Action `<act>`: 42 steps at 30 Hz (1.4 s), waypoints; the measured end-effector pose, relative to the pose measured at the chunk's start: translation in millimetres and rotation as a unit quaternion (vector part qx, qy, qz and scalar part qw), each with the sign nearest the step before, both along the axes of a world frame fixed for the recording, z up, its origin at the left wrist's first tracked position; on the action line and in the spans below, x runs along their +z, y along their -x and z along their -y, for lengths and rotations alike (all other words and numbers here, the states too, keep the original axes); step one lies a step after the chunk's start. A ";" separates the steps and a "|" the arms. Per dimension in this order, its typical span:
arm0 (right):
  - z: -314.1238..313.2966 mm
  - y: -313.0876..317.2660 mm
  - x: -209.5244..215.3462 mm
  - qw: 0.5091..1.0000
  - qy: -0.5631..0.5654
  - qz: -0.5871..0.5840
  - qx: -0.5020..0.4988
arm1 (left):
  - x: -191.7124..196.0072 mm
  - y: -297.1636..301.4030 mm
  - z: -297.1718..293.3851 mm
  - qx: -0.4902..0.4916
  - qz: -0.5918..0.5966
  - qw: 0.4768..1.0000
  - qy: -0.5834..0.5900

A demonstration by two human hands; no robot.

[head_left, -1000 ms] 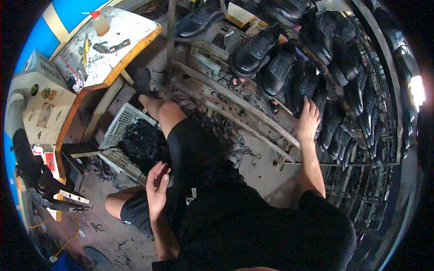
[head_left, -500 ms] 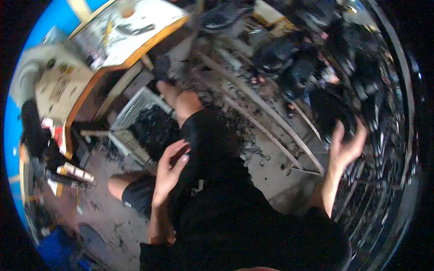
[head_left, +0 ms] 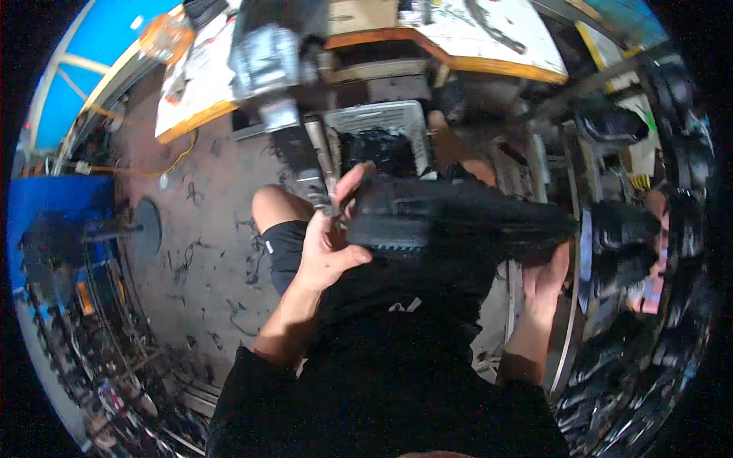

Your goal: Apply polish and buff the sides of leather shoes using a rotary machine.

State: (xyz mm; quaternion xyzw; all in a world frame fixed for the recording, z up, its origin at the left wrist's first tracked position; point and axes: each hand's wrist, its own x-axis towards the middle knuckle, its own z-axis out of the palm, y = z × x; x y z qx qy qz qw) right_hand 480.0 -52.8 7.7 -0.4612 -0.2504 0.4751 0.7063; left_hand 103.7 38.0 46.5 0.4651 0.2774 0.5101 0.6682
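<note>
A black shoe (head_left: 397, 217) lies sideways across my lap, blurred by motion, its sole edge towards me. My left hand (head_left: 328, 248) grips its left end, thumb along the near side and fingers over the far side. Under the right end, my right hand (head_left: 546, 278) supports the shoe, its fingers partly hidden beneath it. Just beyond my left fingers stands a machine (head_left: 267, 65) with a narrow metal post (head_left: 321, 149) reaching down close to the shoe. Whether post and shoe touch, I cannot tell.
Behind the post, a pale plastic crate (head_left: 418, 126) holds black scraps. White-topped benches (head_left: 527, 27) with wooden edges stand at the far side. Racks of black shoes (head_left: 622, 229) line the right. A round grey base (head_left: 149, 225) and scattered strips lie on the left floor.
My view has swung left, towards the machine. My right hand has come from the rack at right to my lap with the shoe. My left hand, empty before, now grips it.
</note>
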 end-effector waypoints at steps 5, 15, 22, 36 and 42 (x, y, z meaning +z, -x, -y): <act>-62.0 -0.2 -18.9 0.991 0.023 -0.016 0.129 | 36.4 9.8 -5.1 0.084 -0.011 0.996 -0.004; -111.8 -0.1 44.6 0.978 -0.058 0.117 0.164 | 35.6 9.7 -9.6 0.160 -0.021 0.985 -0.057; -119.8 -16.1 38.1 0.991 -0.013 0.035 0.125 | 34.3 -8.5 -8.3 0.147 -0.048 0.986 -0.068; -138.0 51.6 77.3 0.915 -0.018 0.356 0.191 | 13.1 37.0 0.1 0.264 -0.108 0.957 -0.044; -150.8 103.6 89.9 0.944 -0.071 0.162 0.280 | 6.8 68.0 9.1 0.305 -0.041 0.952 -0.006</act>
